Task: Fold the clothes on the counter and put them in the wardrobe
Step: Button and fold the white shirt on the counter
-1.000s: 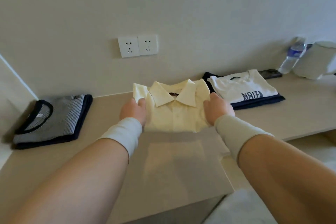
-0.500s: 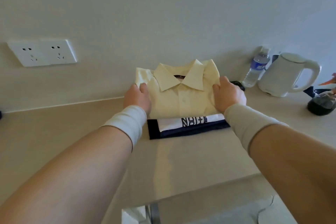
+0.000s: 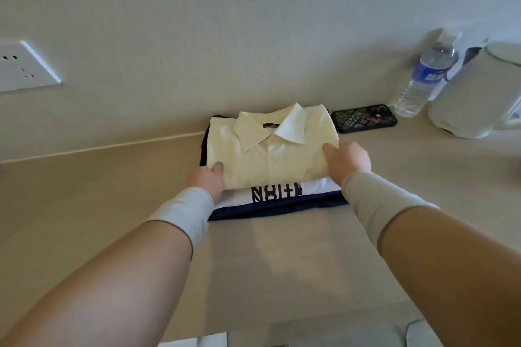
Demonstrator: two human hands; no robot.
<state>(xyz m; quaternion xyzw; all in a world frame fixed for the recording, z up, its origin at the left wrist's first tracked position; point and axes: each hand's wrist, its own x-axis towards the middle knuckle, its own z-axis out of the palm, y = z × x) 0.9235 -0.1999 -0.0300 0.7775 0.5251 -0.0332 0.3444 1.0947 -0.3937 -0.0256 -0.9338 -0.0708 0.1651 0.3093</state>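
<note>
A pale yellow collared shirt of smooth woven cloth [image 3: 270, 155], folded into a neat rectangle with its stiff pointed collar uppermost, is seen lying on top of a folded white T-shirt with dark block lettering [image 3: 277, 194], which in turn rests on a folded navy garment [image 3: 275, 207]. The stack is set on a smooth, matte beige counter [image 3: 98, 191], close against the plain off-white wall [image 3: 225, 22].

The left hand [image 3: 207, 179] is placed at the shirt's near left corner: its thumb is laid on top of the cloth, while the remaining fingers are hidden below the edge, so the shirt appears to be pinched there. The right hand [image 3: 348, 162] is set on the shirt's right edge, with its fingers [image 3: 328, 149] curled over the fabric and gripping it. Both wrists are covered by light knitted cuffs.

Just beside the stack on the right, a dark phone in a patterned case [image 3: 363, 118] is laid flat near the wall. Beyond it, a clear plastic water bottle with a blue label [image 3: 427, 76] is stood upright, next to a rounded white electric kettle [image 3: 479, 96]. A white wall socket plate [image 3: 25, 67] is mounted on the wall at the far left, well apart from the clothes.
</note>
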